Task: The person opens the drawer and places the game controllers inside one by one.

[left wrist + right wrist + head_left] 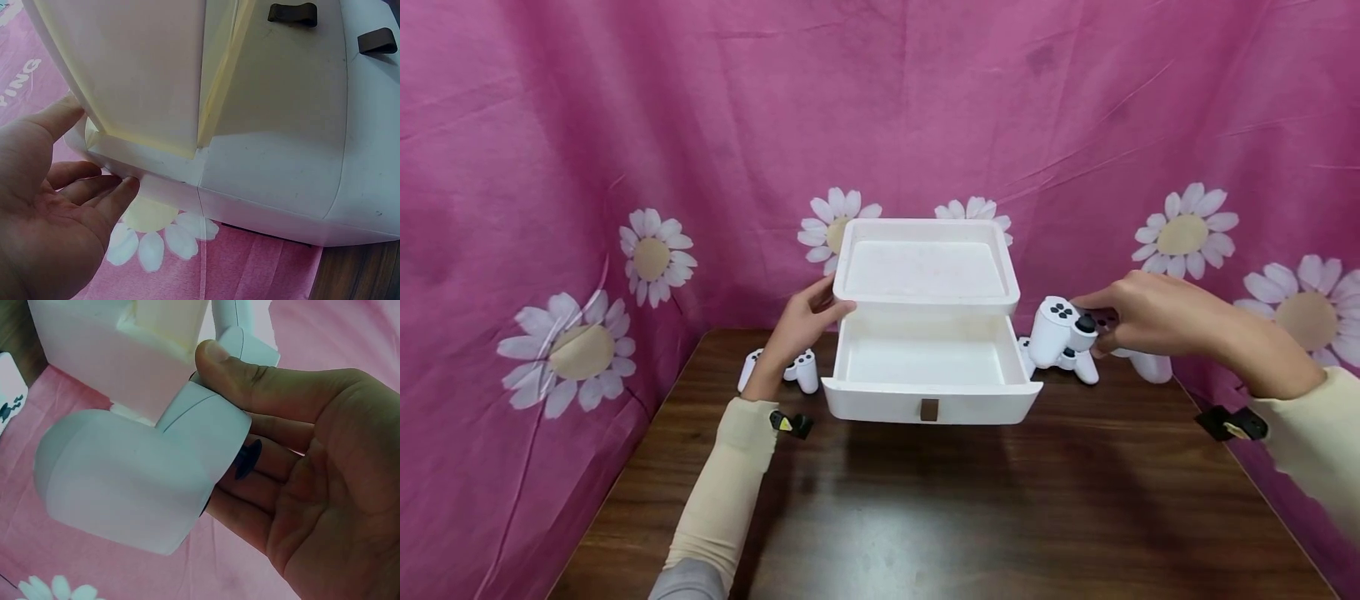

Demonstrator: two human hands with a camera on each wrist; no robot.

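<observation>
Pink cloth (895, 108) printed with large white daisies hung behind and beside a dark wood-grained table (910, 517). In my right hand (1172, 312) I had a white controller (1048, 333), pinched between thumb and fingers near its middle, lifted off the tabletop. My thumb lay on its smooth shell, my fingers on the side with the dark thumbstick (1085, 323), and one handle stuck out towards my left with its black direction buttons in view. Just under that grip another white controller (1086, 367) lay on the table, partly covered by the one I held. A white rounded shape (1152, 367) showed below my right palm; it may have been the far handle of my controller or part of another, and I could not tell which.

Left of that grip stood a white drawer unit (925, 271), its top a shallow recess with a raised rim. My left hand (801, 321) gripped its upper left side, thumb and bent fingers around the corner. Between my two hands, and a little nearer my body, a drawer (865, 404) stood pulled out, a brown tab (929, 409) on its front. Behind my left wrist, farther back on the table, lay a third controller (806, 372).
</observation>
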